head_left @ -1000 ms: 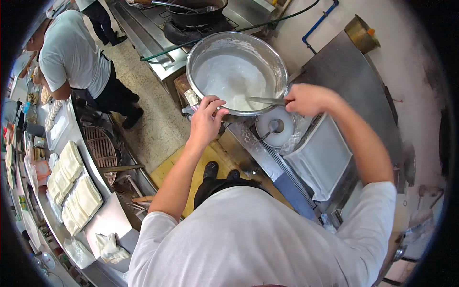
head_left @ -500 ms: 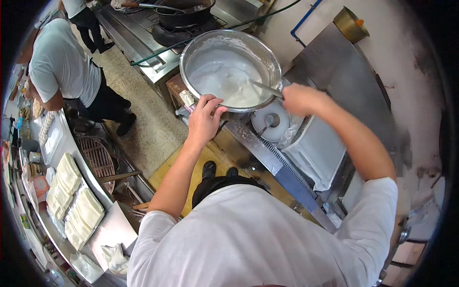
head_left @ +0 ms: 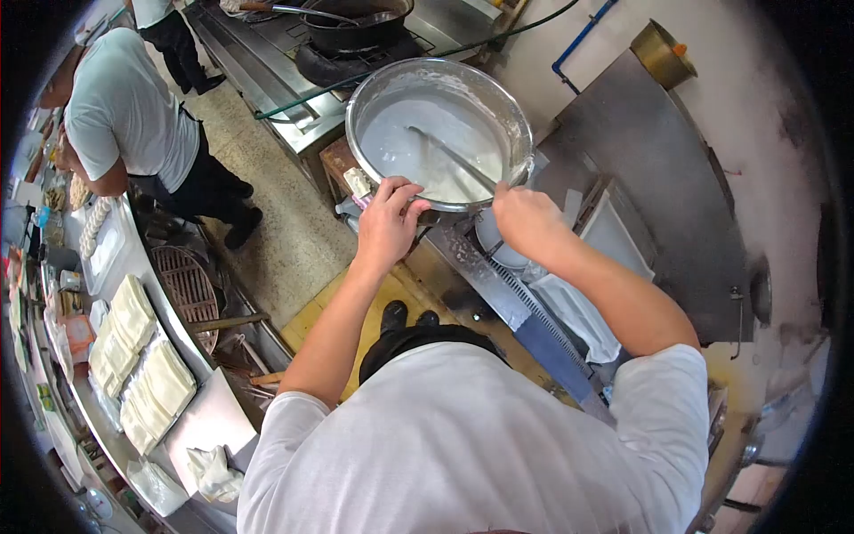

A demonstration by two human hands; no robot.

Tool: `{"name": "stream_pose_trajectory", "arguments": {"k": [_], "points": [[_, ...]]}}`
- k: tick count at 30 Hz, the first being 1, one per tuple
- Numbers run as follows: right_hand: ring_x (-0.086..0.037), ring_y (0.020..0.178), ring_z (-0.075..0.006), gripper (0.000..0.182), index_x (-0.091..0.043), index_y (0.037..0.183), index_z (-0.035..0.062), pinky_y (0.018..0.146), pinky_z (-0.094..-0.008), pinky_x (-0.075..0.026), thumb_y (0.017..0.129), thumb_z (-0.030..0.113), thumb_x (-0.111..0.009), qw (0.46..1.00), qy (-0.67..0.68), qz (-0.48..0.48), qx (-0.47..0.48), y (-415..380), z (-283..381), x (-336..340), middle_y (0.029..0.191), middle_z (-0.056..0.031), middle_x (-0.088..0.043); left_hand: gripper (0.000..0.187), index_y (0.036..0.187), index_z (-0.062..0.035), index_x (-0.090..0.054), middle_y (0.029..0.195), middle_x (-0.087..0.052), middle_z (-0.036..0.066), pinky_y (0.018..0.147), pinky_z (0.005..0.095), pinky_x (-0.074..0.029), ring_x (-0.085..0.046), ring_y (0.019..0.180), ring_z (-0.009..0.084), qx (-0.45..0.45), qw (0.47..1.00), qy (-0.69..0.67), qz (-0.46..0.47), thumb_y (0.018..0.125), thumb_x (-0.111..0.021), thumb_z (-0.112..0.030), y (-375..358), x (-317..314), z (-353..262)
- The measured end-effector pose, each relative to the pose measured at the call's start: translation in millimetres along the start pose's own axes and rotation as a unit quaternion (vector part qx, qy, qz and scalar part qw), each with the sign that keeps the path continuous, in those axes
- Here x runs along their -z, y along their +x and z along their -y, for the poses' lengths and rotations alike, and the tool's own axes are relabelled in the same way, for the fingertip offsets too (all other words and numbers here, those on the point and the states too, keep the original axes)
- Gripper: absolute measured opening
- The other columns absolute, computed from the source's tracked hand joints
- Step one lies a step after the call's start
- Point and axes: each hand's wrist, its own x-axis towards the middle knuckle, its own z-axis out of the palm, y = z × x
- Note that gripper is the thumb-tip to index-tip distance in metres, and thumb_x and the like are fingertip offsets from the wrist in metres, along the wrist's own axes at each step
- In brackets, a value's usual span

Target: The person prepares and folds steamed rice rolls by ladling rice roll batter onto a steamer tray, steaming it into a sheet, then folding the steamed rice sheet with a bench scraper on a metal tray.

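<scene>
A large steel bowl (head_left: 527,169) holds a white liquid (head_left: 396,133). My left hand (head_left: 389,222) grips the near rim of the bowl, fingers over the edge. In my right hand (head_left: 531,218) is the handle end of a long metal utensil (head_left: 458,161), at the bowl's near right rim. The utensil slants across the bowl toward its middle, and its far end lies at or in the liquid. Under the bowl's left side a wooden block (head_left: 337,160) is partly visible.
A black wok (head_left: 356,37) sits on the stove behind the bowl, with a green hose (head_left: 325,90) across. At left, a co-worker (head_left: 133,116) stands by a counter (head_left: 222,414) bearing pale dough slabs (head_left: 160,392). A white tray (head_left: 614,236) lies at right.
My right hand has moved left and down, closer to the bowl's near rim. The utensil now reaches farther left across the liquid. My left hand keeps its hold on the rim.
</scene>
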Motion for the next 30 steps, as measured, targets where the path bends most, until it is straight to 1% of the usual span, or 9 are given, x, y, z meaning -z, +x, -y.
{"name": "stream_pose_trajectory", "arguments": {"k": [3, 7, 9, 10, 12, 17, 20, 27, 30], "points": [[-0.074, 0.095, -0.0361, 0.022, -0.072, 0.102, -0.0035, 0.079, -0.0444, -0.061, 0.090, 0.007, -0.056, 0.998, -0.058, -0.022, -0.009, -5, -13, 6, 0.097, -0.0226, -0.073, 0.024, 0.105, -0.0075, -0.071, 0.111, -0.064, 0.006, 0.068, 0.0380, -0.054, -0.069, 0.075, 0.0253, 0.004, 1.000, 0.015, 0.011, 0.089, -0.076, -0.024, 1, 3, -5], [-0.075, 0.080, -0.0291, 0.019, -0.073, 0.097, -0.0020, 0.066, -0.0441, -0.060, 0.085, 0.008, -0.062, 0.996, -0.009, 0.081, 0.034, 18, -54, 41, 0.093, -0.0213, -0.073, 0.025, 0.107, -0.0077, -0.071, 0.112, -0.064, 0.006, 0.068, 0.0368, -0.054, -0.069, 0.074, 0.0239, 0.018, 1.000, 0.021, 0.009, 0.089, -0.076, -0.025, 0, -1, -6], [-0.066, 0.057, -0.0232, 0.020, -0.068, 0.085, -0.0038, 0.050, -0.0417, -0.051, 0.092, 0.014, -0.060, 0.956, 0.028, 0.291, -0.029, 23, -59, 89, 0.075, -0.0158, -0.069, 0.025, 0.108, -0.0080, -0.071, 0.113, -0.064, 0.005, 0.068, 0.0365, -0.054, -0.069, 0.074, 0.0234, 0.022, 1.000, 0.021, 0.007, 0.089, -0.076, -0.025, -2, -3, -6], [-0.066, 0.057, -0.0232, 0.020, -0.068, 0.085, -0.0038, 0.050, -0.0417, -0.051, 0.092, 0.014, -0.060, 0.957, 0.030, 0.288, -0.028, 27, -66, 95, 0.075, -0.0158, -0.069, 0.026, 0.108, -0.0082, -0.071, 0.113, -0.064, 0.005, 0.068, 0.0362, -0.054, -0.068, 0.074, 0.0229, 0.028, 0.999, 0.018, 0.004, 0.089, -0.076, -0.024, -2, -3, -7], [-0.052, 0.047, -0.0162, 0.027, -0.063, 0.080, 0.0007, 0.041, -0.0366, -0.039, 0.098, 0.020, -0.058, 0.932, 0.179, 0.310, -0.055, 31, -78, 101, 0.064, -0.0072, -0.059, 0.025, 0.109, -0.0078, -0.071, 0.114, -0.065, 0.006, 0.070, 0.0355, -0.055, -0.068, 0.078, 0.0243, 0.043, 0.999, 0.018, 0.013, 0.090, -0.074, -0.023, -2, -1, -11], [-0.047, 0.046, -0.0111, 0.030, -0.057, 0.075, 0.0054, 0.040, -0.0312, -0.032, 0.099, 0.022, -0.058, 0.895, 0.319, 0.309, -0.049, 28, -81, 62, 0.060, -0.0012, -0.052, 0.024, 0.111, -0.0065, -0.071, 0.116, -0.065, 0.008, 0.072, 0.0343, -0.055, -0.068, 0.081, 0.0245, 0.078, 0.996, 0.034, 0.023, 0.091, -0.073, -0.020, -2, -2, -18], [-0.044, 0.044, -0.0090, 0.032, -0.055, 0.073, 0.0072, 0.038, -0.0295, -0.031, 0.101, 0.023, -0.058, 0.848, 0.468, 0.238, -0.067, 18, -75, 34, 0.059, 0.0006, -0.051, 0.023, 0.111, -0.0064, -0.071, 0.117, -0.066, 0.008, 0.072, 0.0337, -0.055, -0.068, 0.080, 0.0235, 0.079, 0.996, 0.029, 0.024, 0.091, -0.073, -0.018, -2, -2, -16], [-0.043, 0.041, -0.0112, 0.033, -0.055, 0.073, 0.0044, 0.035, -0.0299, -0.028, 0.101, 0.022, -0.056, 0.740, 0.653, 0.147, -0.060, -4, -86, -18, 0.061, -0.0017, -0.052, 0.022, 0.111, -0.0053, -0.071, 0.116, -0.066, 0.008, 0.072, 0.0328, -0.055, -0.067, 0.079, 0.0227, 0.065, 0.997, 0.049, 0.014, 0.090, -0.072, -0.013, -1, -4, -21], [-0.045, 0.040, -0.0111, 0.033, -0.055, 0.074, 0.0037, 0.035, -0.0310, -0.029, 0.101, 0.022, -0.055, 0.728, 0.675, 0.107, -0.050, -24, -88, -32, 0.061, -0.0016, -0.052, 0.023, 0.111, -0.0048, -0.071, 0.117, -0.067, 0.008, 0.072, 0.0327, -0.055, -0.068, 0.079, 0.0232, 0.075, 0.995, 0.062, 0.021, 0.090, -0.072, -0.013, 0, -4, -22]]}}
